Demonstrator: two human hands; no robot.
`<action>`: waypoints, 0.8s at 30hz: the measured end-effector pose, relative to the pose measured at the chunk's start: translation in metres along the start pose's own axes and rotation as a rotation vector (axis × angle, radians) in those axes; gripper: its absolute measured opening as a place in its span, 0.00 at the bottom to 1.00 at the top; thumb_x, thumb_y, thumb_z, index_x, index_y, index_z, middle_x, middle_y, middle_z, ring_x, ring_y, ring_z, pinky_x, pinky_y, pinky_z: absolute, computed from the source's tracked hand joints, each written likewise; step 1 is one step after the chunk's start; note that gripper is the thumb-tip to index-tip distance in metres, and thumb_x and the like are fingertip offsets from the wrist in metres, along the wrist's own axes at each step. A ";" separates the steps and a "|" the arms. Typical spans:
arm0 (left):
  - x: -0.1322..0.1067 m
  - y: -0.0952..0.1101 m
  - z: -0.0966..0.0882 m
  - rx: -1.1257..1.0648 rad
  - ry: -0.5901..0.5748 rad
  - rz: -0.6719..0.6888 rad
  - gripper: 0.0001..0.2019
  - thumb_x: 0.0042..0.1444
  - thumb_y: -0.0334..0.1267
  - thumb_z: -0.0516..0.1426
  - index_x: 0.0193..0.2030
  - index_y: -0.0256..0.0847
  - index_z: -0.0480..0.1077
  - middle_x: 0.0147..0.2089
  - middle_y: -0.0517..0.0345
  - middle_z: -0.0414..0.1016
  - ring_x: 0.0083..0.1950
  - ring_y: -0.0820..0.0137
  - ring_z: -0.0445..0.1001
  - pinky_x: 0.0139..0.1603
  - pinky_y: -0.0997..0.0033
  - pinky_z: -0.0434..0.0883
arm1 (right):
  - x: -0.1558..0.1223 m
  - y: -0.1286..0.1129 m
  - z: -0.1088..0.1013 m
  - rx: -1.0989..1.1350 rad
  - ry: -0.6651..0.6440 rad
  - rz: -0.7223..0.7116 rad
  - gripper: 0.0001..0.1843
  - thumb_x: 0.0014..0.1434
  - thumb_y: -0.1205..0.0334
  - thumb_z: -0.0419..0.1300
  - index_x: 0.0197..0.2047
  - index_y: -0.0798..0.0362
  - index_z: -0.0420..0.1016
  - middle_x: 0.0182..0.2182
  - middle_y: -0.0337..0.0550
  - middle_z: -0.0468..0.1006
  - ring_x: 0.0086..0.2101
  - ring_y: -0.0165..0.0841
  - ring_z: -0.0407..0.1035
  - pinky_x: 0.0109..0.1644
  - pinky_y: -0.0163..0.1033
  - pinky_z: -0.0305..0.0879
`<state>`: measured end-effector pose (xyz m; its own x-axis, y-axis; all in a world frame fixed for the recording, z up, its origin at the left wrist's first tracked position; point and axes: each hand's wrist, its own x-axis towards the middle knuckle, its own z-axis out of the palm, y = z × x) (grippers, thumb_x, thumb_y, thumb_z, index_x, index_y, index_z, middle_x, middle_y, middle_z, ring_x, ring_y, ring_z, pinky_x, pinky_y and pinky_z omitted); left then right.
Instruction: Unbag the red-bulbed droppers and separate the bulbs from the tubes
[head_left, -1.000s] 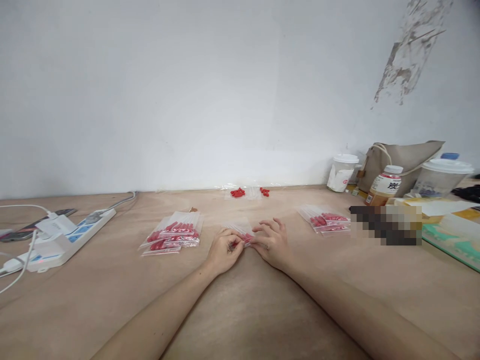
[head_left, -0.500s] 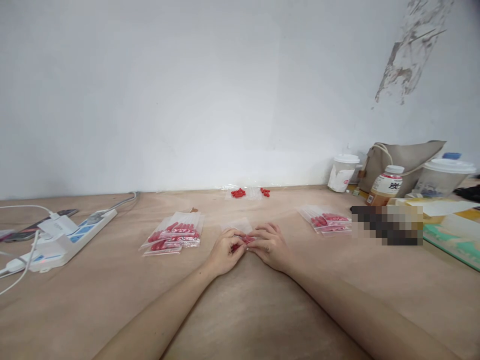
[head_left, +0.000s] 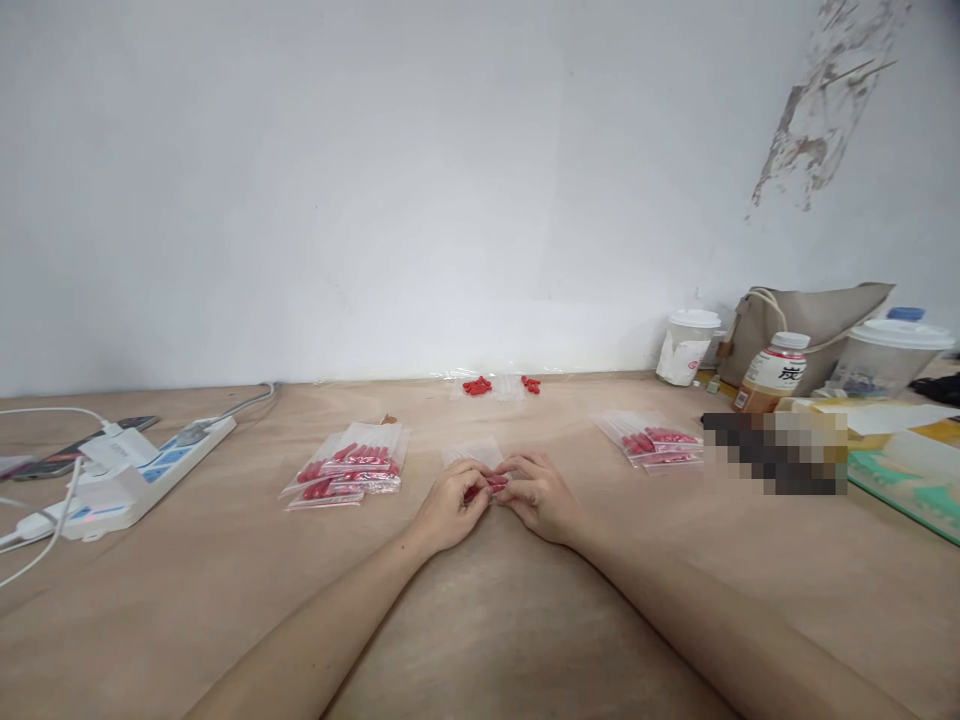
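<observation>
Between my hands lies a clear plastic zip bag (head_left: 474, 452) with small red pieces in it, flat on the wooden table. My left hand (head_left: 454, 505) pinches the bag's near left edge between thumb and fingers. At the near right edge, my right hand (head_left: 541, 498) pinches it as well, the fingertips close to the left ones. My fingers cover much of the red contents. To the left is a pile of filled bags (head_left: 352, 465) holding red stick-like pieces. A smaller pile of similar bags (head_left: 652, 440) lies to the right.
Loose red pieces (head_left: 477, 386) lie on clear plastic by the wall. A white power strip (head_left: 150, 480) with cables and a phone (head_left: 82, 445) are at left. At right stand a lidded cup (head_left: 686, 348), a bottle (head_left: 772, 375), a grey bag (head_left: 840, 318) and a green-patterned mat (head_left: 907, 485).
My right hand's fingers have curled in slightly at the bag's edge. The left hand keeps its grip, and the bag stays in about the same place.
</observation>
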<state>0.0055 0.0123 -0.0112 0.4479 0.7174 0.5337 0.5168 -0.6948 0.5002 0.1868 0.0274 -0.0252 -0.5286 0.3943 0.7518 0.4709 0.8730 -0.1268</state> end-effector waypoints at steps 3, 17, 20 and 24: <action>-0.001 -0.001 0.001 -0.005 0.005 -0.009 0.07 0.54 0.30 0.49 0.29 0.38 0.66 0.39 0.53 0.69 0.42 0.71 0.68 0.43 0.68 0.66 | 0.000 -0.001 0.000 0.019 -0.013 -0.001 0.09 0.52 0.70 0.54 0.27 0.50 0.73 0.38 0.41 0.72 0.42 0.32 0.61 0.46 0.42 0.57; 0.000 0.001 0.000 -0.102 0.007 -0.010 0.06 0.54 0.32 0.50 0.28 0.38 0.66 0.39 0.53 0.70 0.42 0.71 0.69 0.44 0.68 0.66 | -0.001 0.002 0.004 -0.034 0.080 -0.031 0.09 0.53 0.69 0.54 0.30 0.49 0.74 0.35 0.40 0.73 0.39 0.31 0.62 0.43 0.39 0.56; 0.000 0.001 0.001 -0.133 0.022 -0.006 0.07 0.55 0.32 0.48 0.29 0.39 0.64 0.39 0.53 0.70 0.43 0.71 0.69 0.44 0.69 0.66 | 0.001 0.000 0.004 0.004 0.102 -0.010 0.09 0.54 0.69 0.53 0.31 0.49 0.74 0.36 0.42 0.72 0.38 0.31 0.62 0.42 0.39 0.57; 0.001 -0.006 0.000 -0.080 0.128 -0.079 0.07 0.56 0.34 0.48 0.31 0.39 0.65 0.37 0.53 0.71 0.45 0.68 0.69 0.45 0.66 0.66 | 0.002 -0.006 0.004 0.007 0.019 -0.005 0.08 0.53 0.68 0.56 0.28 0.48 0.74 0.39 0.41 0.70 0.40 0.31 0.62 0.45 0.40 0.56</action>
<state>0.0032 0.0176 -0.0139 0.3091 0.7613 0.5701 0.4850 -0.6418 0.5940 0.1799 0.0238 -0.0254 -0.5172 0.3848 0.7645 0.4637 0.8768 -0.1276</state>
